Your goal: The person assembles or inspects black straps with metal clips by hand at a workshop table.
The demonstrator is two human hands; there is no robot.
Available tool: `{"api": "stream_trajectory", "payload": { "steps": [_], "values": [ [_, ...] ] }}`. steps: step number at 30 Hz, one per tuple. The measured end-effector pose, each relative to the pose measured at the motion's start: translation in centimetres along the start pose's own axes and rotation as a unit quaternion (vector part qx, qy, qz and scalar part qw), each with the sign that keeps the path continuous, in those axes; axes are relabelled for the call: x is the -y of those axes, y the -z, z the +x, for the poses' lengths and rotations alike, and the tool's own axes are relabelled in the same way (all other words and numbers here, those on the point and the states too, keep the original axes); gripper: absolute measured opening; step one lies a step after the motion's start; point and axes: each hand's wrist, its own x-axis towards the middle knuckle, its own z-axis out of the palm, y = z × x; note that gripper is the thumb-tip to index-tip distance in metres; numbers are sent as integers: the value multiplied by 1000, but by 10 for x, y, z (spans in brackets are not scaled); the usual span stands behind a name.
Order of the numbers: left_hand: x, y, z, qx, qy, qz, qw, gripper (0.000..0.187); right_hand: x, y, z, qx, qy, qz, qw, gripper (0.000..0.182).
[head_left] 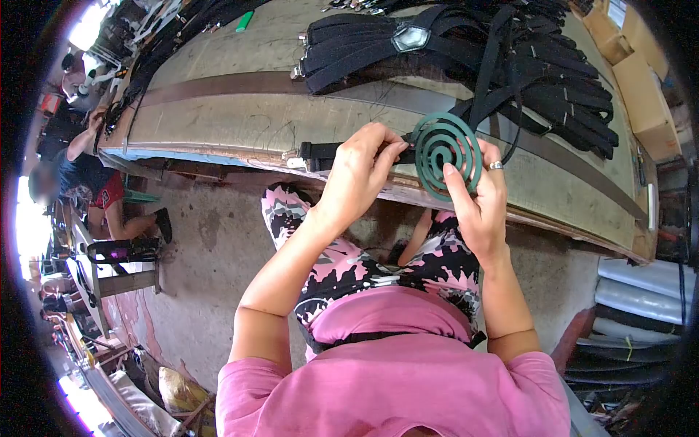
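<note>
A green mosquito coil (431,192) is held up in my right hand (480,207), with the thumb on its face near the centre and the fingers behind its right side. My left hand (364,164) is closed in a pinch just left of the coil's edge. What lies between those fingertips is too small to make out. Behind the left hand, a black strap (320,151) with a metal clip (295,163) lies along the table's near edge. Beyond the coil, black elastic suspenders (357,51) are heaped on the table, one bundle showing a shiny joining patch (411,36).
The long wooden table (218,120) has a dark band along it and loose black threads. Cardboard boxes (644,102) stand at the right end, above wrapped rolls (641,284). At the left, another person (80,175) sits near a small wooden bench (127,282).
</note>
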Motion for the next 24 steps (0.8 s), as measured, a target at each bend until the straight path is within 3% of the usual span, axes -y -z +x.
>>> {"api": "stream_trajectory", "payload": {
  "steps": [8,14,17,21,24],
  "values": [
    [-2,1,1,5,5,0,1000,9,-1,0,-1,4,-10,6,1000,16],
    [-1,0,7,-24,113,-117,986,9,3,2,0,-36,-36,35,998,13],
    [-4,2,13,-8,93,-98,991,24,8,2,6,-48,-39,41,997,12],
    [2,1,23,28,97,-53,993,24,8,0,14,-43,-16,21,999,11],
    [12,-3,25,56,47,44,996,15,8,-7,19,-22,-55,28,998,11]
  ]
}}
